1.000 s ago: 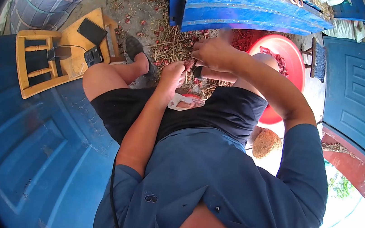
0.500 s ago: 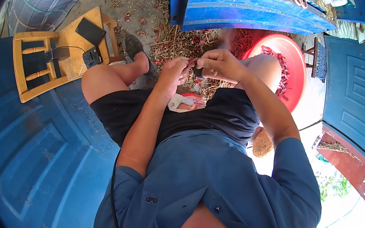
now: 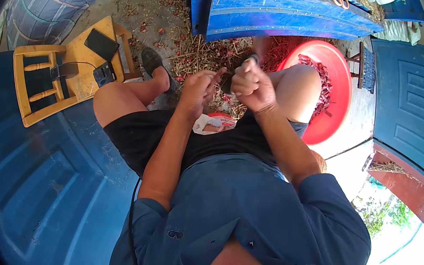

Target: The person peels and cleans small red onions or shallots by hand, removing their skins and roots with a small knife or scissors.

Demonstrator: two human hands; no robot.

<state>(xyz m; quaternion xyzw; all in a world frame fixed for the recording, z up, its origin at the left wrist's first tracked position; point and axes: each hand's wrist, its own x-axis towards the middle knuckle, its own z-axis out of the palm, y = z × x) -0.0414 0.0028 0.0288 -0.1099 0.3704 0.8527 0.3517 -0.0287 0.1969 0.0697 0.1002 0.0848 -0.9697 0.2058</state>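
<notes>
Both my hands are raised in front of my lap, a small gap apart. My left hand (image 3: 197,92) is closed, and a small dark red dried chili pepper (image 3: 221,72) sticks up from its fingertips. My right hand (image 3: 254,86), fingers curled in, is slightly blurred; whatever it may pinch is hidden. Below the hands, between my thighs, lies a white and red item (image 3: 213,125), partly covered by my shorts. To the right of my knee stands a red basin (image 3: 340,103) holding many dark red dried chilies (image 3: 325,83).
Dry stems and red bits (image 3: 200,51) litter the floor ahead. A blue wooden bench-like structure (image 3: 289,17) stands beyond. At left are a wooden chair (image 3: 72,86) carrying a dark flat device (image 3: 101,43), and a plaid sack (image 3: 47,6). A blue door (image 3: 417,99) is at right.
My hands were together at the dark red chili; now they are apart. My right hand has curled in and moved slightly toward me. The view has shifted a little.
</notes>
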